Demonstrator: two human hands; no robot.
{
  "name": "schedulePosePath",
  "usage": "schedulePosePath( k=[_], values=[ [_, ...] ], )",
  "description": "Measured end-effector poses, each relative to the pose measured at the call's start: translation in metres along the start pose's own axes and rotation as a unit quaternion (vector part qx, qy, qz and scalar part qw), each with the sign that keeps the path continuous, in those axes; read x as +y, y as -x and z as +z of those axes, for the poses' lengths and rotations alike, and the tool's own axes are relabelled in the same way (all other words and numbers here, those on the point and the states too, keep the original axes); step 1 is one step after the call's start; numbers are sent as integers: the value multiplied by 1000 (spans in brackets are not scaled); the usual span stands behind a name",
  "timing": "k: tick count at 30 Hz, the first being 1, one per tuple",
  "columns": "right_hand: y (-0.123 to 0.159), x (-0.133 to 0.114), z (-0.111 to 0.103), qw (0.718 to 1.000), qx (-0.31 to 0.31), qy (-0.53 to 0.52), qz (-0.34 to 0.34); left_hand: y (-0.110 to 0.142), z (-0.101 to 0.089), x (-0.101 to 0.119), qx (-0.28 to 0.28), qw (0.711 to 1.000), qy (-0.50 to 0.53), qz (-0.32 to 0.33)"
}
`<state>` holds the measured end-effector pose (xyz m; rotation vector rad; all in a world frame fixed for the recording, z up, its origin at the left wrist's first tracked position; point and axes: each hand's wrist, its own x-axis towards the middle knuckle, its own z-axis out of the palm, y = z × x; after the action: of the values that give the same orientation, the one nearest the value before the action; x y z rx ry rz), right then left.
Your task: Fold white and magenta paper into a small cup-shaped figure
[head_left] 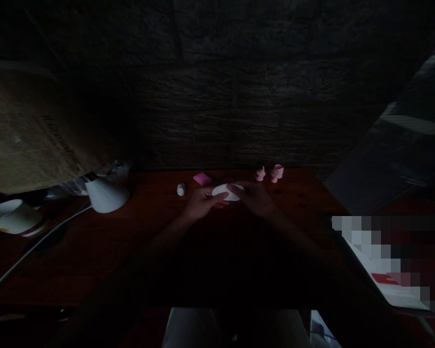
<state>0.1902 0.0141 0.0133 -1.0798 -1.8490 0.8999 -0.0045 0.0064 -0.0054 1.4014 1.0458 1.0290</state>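
Both of my hands meet over the middle of the dark wooden table, gripping a flat, white, rounded piece (223, 193) between them. My left hand (200, 202) has its thumb on the near left side of the piece. From the other side, my right hand (256, 197) presses its thumb on the top. The scene is very dim, so what the white piece is cannot be made out. Left of my hands lie a small whitish lump (181, 189) and a pink diamond-shaped piece (202, 178). Behind my right hand stand two small pink figures, one (260, 174) beside the other (277, 173).
A white cone-shaped object (107, 194) with a cable (39, 246) stands on the left of the table (145, 203). Further left are a white cup (12, 216) and a large printed brown paper bag (32, 130). A stone-patterned wall (210, 87) rises behind. A partly pixelated screen (387, 285) is at right.
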Motion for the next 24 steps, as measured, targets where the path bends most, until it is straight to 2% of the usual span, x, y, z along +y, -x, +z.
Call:
schedulePosePath(
  k=[8, 13, 19, 21, 24],
  values=[
    [0, -2, 4, 999, 2, -48, -6, 1, 0, 2, -27, 999, 34, -4],
    [-2, 1, 3, 997, 41, -65, 28, -1, 3, 3, 25, 996, 90, -10],
    [-3, 10, 5, 996, 1, -88, 31, -2, 2, 4, 90, 990, 110, -22],
    [-3, 10, 6, 997, 16, -73, 25, 0, 4, 5, 70, 989, 123, -42],
    [-3, 9, 7, 997, 36, -68, 30, 3, 7, 7, 5, 991, 115, -63]
  ],
)
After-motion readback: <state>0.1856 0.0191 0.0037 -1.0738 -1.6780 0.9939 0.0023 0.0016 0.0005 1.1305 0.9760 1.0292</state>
